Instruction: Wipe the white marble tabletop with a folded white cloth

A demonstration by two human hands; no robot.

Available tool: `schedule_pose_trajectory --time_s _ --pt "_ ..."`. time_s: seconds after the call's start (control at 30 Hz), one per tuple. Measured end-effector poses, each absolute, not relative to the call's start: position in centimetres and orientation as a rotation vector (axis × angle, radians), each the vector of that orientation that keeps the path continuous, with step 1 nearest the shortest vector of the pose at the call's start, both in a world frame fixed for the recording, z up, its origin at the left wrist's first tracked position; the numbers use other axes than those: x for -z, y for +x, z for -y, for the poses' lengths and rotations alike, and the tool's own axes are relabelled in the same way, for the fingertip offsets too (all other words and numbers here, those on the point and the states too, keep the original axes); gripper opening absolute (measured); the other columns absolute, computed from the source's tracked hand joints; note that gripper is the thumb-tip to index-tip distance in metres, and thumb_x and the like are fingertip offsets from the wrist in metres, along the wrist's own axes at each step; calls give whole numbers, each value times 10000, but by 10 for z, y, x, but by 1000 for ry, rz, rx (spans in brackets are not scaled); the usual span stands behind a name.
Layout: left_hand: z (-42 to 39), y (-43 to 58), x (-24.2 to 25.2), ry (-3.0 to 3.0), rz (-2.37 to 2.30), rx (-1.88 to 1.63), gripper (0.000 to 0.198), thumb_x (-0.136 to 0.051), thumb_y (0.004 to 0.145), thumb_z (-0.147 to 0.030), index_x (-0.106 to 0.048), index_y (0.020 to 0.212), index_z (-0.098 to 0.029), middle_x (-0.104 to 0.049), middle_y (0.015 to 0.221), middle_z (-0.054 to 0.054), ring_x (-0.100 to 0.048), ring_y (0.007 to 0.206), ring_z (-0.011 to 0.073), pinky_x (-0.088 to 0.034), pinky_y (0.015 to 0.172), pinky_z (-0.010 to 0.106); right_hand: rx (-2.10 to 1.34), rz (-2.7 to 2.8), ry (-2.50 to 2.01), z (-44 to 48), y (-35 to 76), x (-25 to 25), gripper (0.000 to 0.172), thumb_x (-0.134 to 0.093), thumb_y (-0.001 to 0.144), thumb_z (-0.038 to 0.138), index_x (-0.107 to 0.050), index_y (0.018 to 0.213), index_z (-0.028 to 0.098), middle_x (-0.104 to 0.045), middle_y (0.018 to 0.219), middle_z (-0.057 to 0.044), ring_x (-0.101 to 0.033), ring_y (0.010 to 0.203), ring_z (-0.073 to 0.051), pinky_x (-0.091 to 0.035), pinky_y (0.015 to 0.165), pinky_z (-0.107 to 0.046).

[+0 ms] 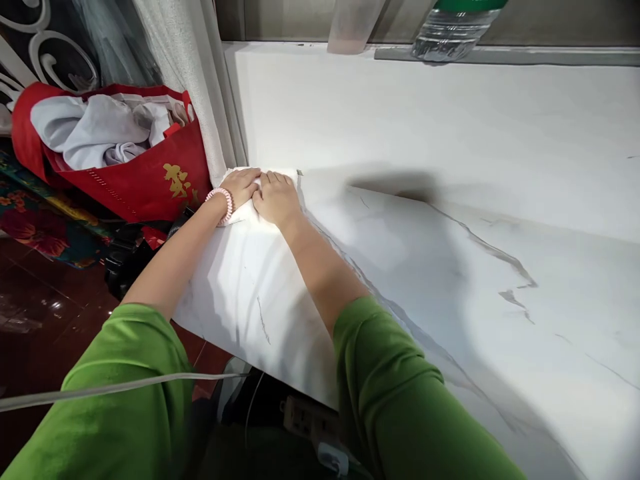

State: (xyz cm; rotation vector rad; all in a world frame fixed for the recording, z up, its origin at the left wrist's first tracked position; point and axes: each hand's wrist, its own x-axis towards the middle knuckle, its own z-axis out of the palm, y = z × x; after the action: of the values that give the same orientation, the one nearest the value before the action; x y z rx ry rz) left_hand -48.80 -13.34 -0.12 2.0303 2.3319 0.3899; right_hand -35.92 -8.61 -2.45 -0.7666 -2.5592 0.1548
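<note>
At the far left end of the white marble-patterned tabletop (380, 227) lies a folded white cloth (245, 217), partly hidden under my hands. My left hand (243, 187), with a pink coil band at the wrist, rests on its left part with fingers stretched out flat. My right hand (277, 197) lies on the cloth's right part, palm down, fingers together and pointing away from me. The two hands touch at the fingers. The undersides of both hands are hidden.
A red bag (135, 187) stuffed with white fabric stands left of the table, beside a pale curtain (190, 73). A water bottle (450, 33) and a translucent cup (353, 27) stand at the back edge. A white cable (125, 385) crosses my left sleeve; a power strip (305, 417) sits below the front edge.
</note>
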Motion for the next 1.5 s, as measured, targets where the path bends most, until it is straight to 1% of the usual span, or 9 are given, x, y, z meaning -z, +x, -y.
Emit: schedule_pose_trajectory --time_s 0.13,0.27,0.4,0.53,0.7,0.87,1.07,1.2,1.5 --pt "147 -477 -1 2019 -2353 -333 528 -353 921 -229 -473 1414 -82 -460 1499 126 -395 1400 212 -241 1175 328 -177 2589 -765 97 -348 19 520 -334 924 199 -481 1352 -56 -512 1405 -255 -441 1291 -339 -269 1088 -483" --pt "176 -451 -3 2068 -2360 -276 532 -325 929 -233 -449 1433 -116 -424 1526 107 -363 1422 213 -225 1188 394 -188 2640 -741 120 -320 12 550 -358 920 213 -454 1378 -76 -495 1430 -248 -420 1322 -340 -248 1116 -466" --pt "227 -404 -5 2090 -2354 -212 552 -276 946 -230 -409 1451 -52 -394 1538 144 -325 1444 233 -192 1201 439 -164 2676 -673 161 -273 10 562 -365 924 230 -446 1386 -80 -472 1451 -254 -410 1342 -337 -238 1138 -481" --pt "288 -348 -3 2180 -2303 -215 572 -225 961 -249 -385 1455 -8 -386 1536 176 -300 1454 258 -169 1209 468 -149 2675 -581 212 -214 13 592 -357 931 272 -437 1395 -86 -448 1465 -269 -384 1369 -357 -230 1154 -513" --pt "323 -305 -2 2235 -2291 -222 576 -206 963 -262 -402 1448 -22 -405 1522 187 -303 1452 265 -173 1208 488 -172 2681 -566 247 -170 15 609 -349 920 292 -445 1406 -63 -437 1479 -255 -368 1391 -362 -255 1156 -532" --pt "286 -317 -6 2168 -2290 -151 574 -218 950 -242 -375 1458 -24 -384 1536 179 -295 1454 264 -182 1205 487 -158 2681 -554 212 -185 13 598 -391 882 263 -477 1374 -66 -474 1445 -267 -407 1344 -367 -272 1132 -531" --pt "174 -354 -9 2088 -2291 -185 481 -271 986 -183 -360 1436 -36 -364 1552 148 -304 1438 251 -160 1215 454 -121 2645 -689 109 -230 15 505 -382 889 195 -528 1313 -37 -566 1342 -235 -487 1233 -336 -309 1075 -451" --pt "114 -366 -10 2135 -2247 -219 451 -287 991 -163 -395 1411 -42 -398 1530 143 -348 1407 234 -213 1197 413 -136 2599 -845 59 -243 19 476 -373 898 175 -535 1307 -9 -585 1312 -208 -491 1221 -314 -298 1078 -407" --pt "110 -363 -4 2139 -2232 -248 501 -289 961 -231 -418 1434 -134 -398 1542 106 -333 1435 222 -205 1193 433 -97 2577 -813 56 -230 26 484 -358 922 210 -512 1335 11 -549 1379 -206 -462 1271 -296 -278 1103 -430"
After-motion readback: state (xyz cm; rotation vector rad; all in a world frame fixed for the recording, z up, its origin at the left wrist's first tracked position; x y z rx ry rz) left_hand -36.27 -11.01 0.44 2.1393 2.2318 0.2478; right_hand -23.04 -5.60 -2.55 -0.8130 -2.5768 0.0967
